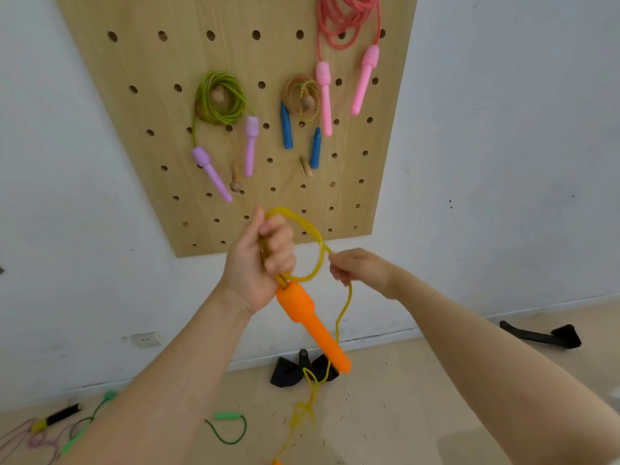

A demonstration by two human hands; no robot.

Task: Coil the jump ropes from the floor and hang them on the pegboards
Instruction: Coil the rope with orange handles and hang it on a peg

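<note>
Both forearms are filling the foreground. I am gripping the yellow rope (303,229) in my left hand (258,263), fingers curled tight around the gathered loops, with the orange handle (310,325) dangling just below them. My right hand (357,266) is pinching the trailing strand, which is running down to the floor (402,414). Three ropes are hanging on the pegboard (141,95); two pegs are standing bare. Coiling is barely starting, and more ropes are lying on the floor.

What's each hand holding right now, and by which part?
Left hand grips the yellow rope by its gathered loops, just above the orange handle. Right hand pinches the same rope further along, where it drops to the floor.
</note>
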